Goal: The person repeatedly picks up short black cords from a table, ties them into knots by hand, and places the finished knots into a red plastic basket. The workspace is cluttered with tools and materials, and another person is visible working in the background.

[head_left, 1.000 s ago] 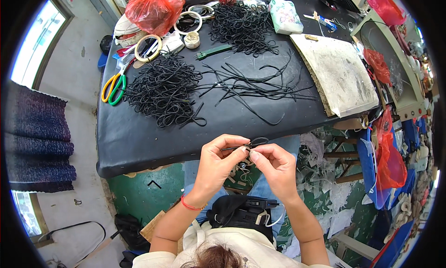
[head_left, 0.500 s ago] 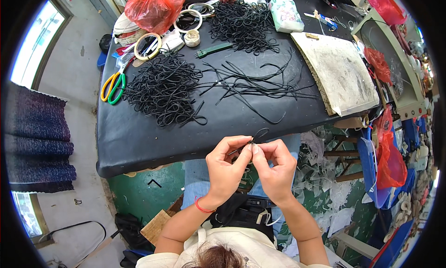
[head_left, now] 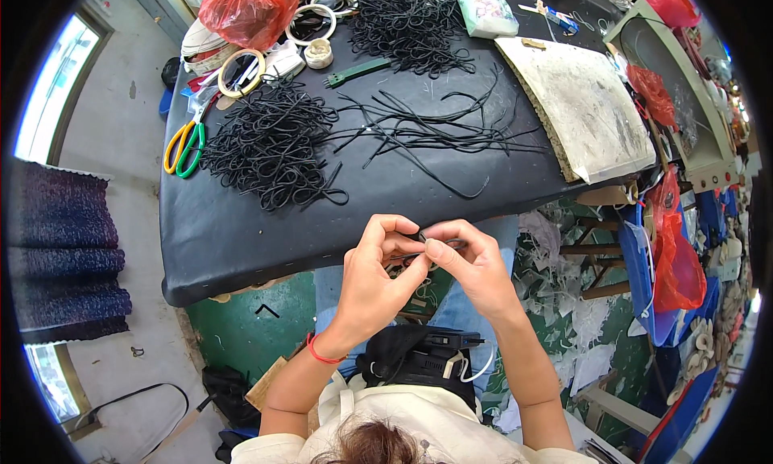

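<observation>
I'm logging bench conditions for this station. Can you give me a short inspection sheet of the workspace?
Surface: black padded table, mostly covered toward the far side.
Job's things: short black cord pinched between both hands; heaps of black cords and loose strands on the table.
Clutter: yellow-green scissors, tape rings, red plastic bag, worn board.
Grippers: left hand and right hand both closed on the cord.
Cables: black cable on the floor.
Surroundings: red bags hanging at right.
</observation>
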### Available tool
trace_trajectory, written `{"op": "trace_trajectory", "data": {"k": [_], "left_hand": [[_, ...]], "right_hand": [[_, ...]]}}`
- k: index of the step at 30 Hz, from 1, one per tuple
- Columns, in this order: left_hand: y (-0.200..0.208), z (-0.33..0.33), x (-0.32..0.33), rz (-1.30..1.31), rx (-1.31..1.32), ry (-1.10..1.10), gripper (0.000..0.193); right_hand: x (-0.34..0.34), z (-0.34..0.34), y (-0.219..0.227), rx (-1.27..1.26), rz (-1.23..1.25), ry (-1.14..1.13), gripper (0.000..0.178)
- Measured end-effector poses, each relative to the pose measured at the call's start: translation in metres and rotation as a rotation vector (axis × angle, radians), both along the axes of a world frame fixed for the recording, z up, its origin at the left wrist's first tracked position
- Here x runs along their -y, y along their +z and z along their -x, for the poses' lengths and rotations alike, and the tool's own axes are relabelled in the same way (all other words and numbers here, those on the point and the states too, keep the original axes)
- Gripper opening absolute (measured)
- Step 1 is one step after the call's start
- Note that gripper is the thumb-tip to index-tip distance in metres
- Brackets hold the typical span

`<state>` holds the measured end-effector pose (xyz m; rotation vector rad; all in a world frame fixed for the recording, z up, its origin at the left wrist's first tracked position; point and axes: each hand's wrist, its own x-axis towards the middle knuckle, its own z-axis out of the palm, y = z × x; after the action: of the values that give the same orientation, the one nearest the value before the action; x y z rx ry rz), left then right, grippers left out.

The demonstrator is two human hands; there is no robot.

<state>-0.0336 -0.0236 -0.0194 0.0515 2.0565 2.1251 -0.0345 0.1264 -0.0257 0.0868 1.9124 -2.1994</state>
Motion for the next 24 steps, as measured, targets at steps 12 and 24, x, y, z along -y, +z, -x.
{"op": "trace_trajectory", "data": {"k": [12, 24], "left_hand": [[-0.005, -0.003, 0.004, -0.043, 0.183, -0.204, 0.028], [-0.012, -0.005, 0.013, -0.275, 0.228, -0.202, 0.017]], "right_hand": [[0.013, -0.006, -0.006, -0.013, 0.104, -0.233, 0.015], [-0.012, -0.007, -0.005, 0.27, 0.091, -0.009, 0.031]]}}
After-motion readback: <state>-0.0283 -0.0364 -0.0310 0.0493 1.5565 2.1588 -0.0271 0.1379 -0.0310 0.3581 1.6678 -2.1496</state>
